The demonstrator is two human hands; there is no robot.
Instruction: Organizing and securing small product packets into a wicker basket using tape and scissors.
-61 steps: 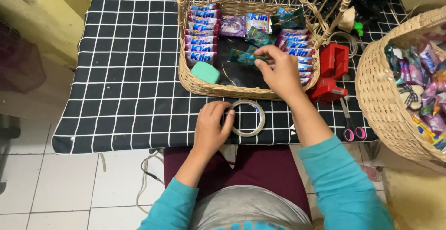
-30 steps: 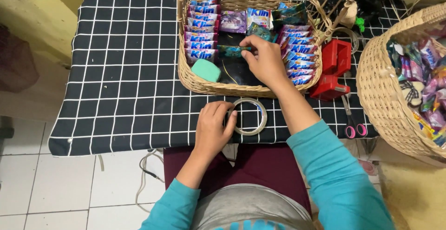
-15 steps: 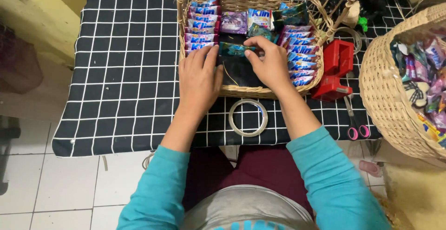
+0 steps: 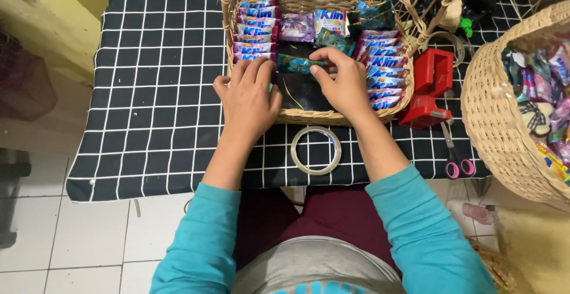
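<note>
Wicker basket [image 4: 309, 117] steadied by the flat, empty left hand [image 4: 248, 96] while the right hand [image 4: 342, 82] pinches a teal sachet [image 4: 297, 64]; best seated level between the rows.

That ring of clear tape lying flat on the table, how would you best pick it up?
The tape roll lies flat on the checked tablecloth, just in front of the wicker basket, with its hole facing up. Probably best from straight above: one finger inside the hole, thumb outside, pinching the near wall, which is clear of the basket.
</note>
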